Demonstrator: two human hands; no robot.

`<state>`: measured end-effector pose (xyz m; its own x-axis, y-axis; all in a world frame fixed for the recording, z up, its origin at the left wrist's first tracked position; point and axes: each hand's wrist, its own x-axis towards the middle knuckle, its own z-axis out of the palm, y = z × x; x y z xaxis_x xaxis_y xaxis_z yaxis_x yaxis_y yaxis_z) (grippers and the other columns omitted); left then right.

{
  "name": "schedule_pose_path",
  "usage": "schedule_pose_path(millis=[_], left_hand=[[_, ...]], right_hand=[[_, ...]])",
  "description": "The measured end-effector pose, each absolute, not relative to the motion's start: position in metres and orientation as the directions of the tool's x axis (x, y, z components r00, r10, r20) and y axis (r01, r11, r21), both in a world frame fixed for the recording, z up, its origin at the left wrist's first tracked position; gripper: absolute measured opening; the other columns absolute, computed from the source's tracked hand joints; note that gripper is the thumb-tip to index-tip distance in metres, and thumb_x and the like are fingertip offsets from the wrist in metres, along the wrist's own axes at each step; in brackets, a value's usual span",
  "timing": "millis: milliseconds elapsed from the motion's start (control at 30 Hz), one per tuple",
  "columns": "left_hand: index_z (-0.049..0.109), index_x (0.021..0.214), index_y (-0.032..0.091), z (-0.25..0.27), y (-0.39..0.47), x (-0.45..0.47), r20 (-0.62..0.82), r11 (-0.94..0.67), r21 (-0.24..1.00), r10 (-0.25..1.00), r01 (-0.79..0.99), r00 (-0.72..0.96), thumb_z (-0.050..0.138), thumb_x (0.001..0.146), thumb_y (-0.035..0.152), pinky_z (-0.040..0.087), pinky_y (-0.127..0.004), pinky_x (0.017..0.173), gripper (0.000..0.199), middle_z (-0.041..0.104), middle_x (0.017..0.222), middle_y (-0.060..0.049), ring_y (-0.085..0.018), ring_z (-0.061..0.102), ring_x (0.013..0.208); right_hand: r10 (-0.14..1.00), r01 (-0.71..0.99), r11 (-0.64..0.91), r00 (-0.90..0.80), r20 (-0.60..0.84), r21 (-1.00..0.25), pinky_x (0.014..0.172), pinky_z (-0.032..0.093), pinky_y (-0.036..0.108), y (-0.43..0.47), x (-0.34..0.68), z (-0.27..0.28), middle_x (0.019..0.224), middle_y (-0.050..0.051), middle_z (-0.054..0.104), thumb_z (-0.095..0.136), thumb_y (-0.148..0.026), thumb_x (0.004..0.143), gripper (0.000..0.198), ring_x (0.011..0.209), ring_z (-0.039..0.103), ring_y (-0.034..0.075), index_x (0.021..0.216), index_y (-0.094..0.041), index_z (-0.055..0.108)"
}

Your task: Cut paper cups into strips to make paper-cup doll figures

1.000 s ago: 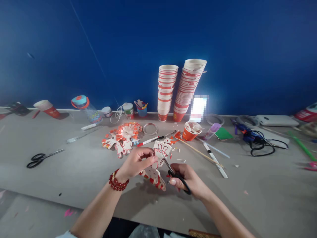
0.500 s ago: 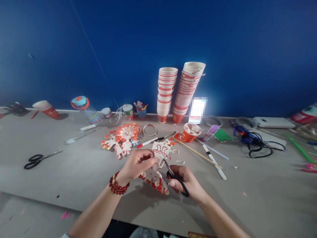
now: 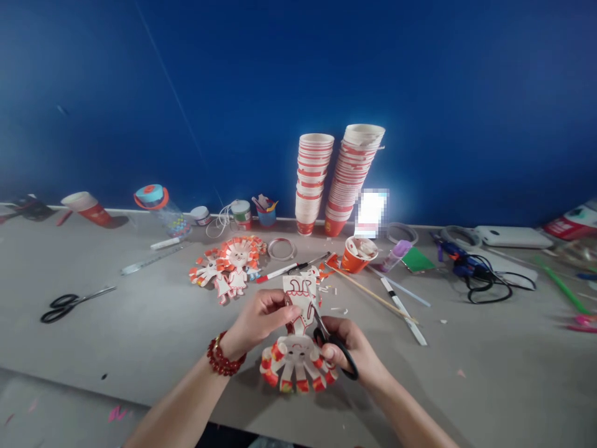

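My left hand (image 3: pixel 267 320) pinches a paper doll (image 3: pixel 299 361) by its body. Its face and curled orange-and-white fringe hang toward me, and a dress and legs drawn in dark red line stand on the white paper above. In my right hand (image 3: pixel 352 348) is a pair of black-handled scissors (image 3: pixel 321 320). The blades lie against the right side of the drawn body; whether they are parted I cannot tell. Finished-looking paper dolls (image 3: pixel 236 264) with orange fringes lie beyond my left hand.
Two tall stacks of paper cups (image 3: pixel 312 186) stand by the blue wall. An orange cup of scraps (image 3: pixel 359 254) sits before them, near a wooden stick (image 3: pixel 368 289) and markers (image 3: pixel 277 274). Spare scissors (image 3: pixel 65 305) lie at left, a glue gun (image 3: pixel 466 261) at right.
The doll has turned in my left hand, so its face and fringe now show fully below. The scissors stay in my right hand close to the paper. The view has tilted slightly.
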<state>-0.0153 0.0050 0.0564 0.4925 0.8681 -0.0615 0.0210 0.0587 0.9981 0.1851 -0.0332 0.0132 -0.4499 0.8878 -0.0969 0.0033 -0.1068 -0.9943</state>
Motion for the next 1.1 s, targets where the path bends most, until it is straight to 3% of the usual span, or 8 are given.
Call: schedule_pose_path(millis=[333, 567, 767, 967, 1100], left_hand=[[0.065, 0.076, 0.013, 0.053, 0.001, -0.011, -0.198, 0.287, 0.951, 0.855, -0.119, 0.479, 0.065, 0.080, 0.031, 0.040, -0.017, 0.053, 0.018, 0.060, 0.064, 0.000, -0.008, 0.051, 0.056], [0.065, 0.079, 0.014, 0.052, 0.000, -0.008, -0.287, 0.412, 0.899, 0.811, -0.150, 0.510, 0.068, 0.077, 0.035, 0.041, -0.020, 0.051, 0.021, 0.062, 0.064, -0.001, -0.010, 0.054, 0.055], [0.066, 0.075, 0.013, 0.049, -0.003, -0.006, -0.196, 0.303, 0.936, 0.874, -0.182, 0.444, 0.067, 0.078, 0.033, 0.041, -0.018, 0.055, 0.020, 0.062, 0.063, 0.000, -0.007, 0.052, 0.055], [0.066, 0.074, 0.013, 0.047, -0.002, -0.007, -0.313, 0.447, 0.875, 0.816, -0.185, 0.487, 0.070, 0.075, 0.034, 0.044, -0.019, 0.055, 0.022, 0.063, 0.064, -0.002, -0.008, 0.055, 0.054], [0.064, 0.071, 0.012, 0.050, -0.004, -0.004, -0.244, 0.367, 0.907, 0.857, -0.205, 0.454, 0.068, 0.077, 0.034, 0.042, -0.019, 0.052, 0.023, 0.061, 0.060, -0.002, -0.008, 0.053, 0.052]], right_hand=[[0.852, -0.103, -0.147, -0.519, -0.073, -0.984, 0.045, 0.023, 0.020, -0.036, 0.187, 0.023, 0.056, -0.004, 0.041, 0.061, -0.072, 0.069, 0.058, 0.048, 0.032, 0.007, 0.069, -0.015, 0.052], [0.866, -0.104, -0.209, -0.482, -0.134, -0.972, 0.047, 0.023, 0.020, -0.038, 0.189, 0.026, 0.057, -0.004, 0.039, 0.062, -0.074, 0.066, 0.060, 0.052, 0.030, 0.009, 0.070, -0.015, 0.053], [0.858, -0.137, -0.240, -0.493, -0.144, -0.961, 0.047, 0.025, 0.020, -0.038, 0.189, 0.027, 0.055, -0.005, 0.039, 0.064, -0.073, 0.064, 0.060, 0.050, 0.031, 0.008, 0.069, -0.014, 0.054], [0.829, -0.106, -0.282, -0.526, -0.187, -0.954, 0.043, 0.021, 0.021, -0.041, 0.193, 0.015, 0.051, -0.005, 0.040, 0.057, -0.078, 0.065, 0.064, 0.044, 0.027, 0.007, 0.073, -0.015, 0.056], [0.872, -0.076, -0.214, -0.465, -0.155, -0.974, 0.048, 0.028, 0.021, -0.038, 0.192, 0.015, 0.060, -0.002, 0.044, 0.059, -0.077, 0.064, 0.063, 0.053, 0.034, 0.010, 0.073, -0.015, 0.056]])
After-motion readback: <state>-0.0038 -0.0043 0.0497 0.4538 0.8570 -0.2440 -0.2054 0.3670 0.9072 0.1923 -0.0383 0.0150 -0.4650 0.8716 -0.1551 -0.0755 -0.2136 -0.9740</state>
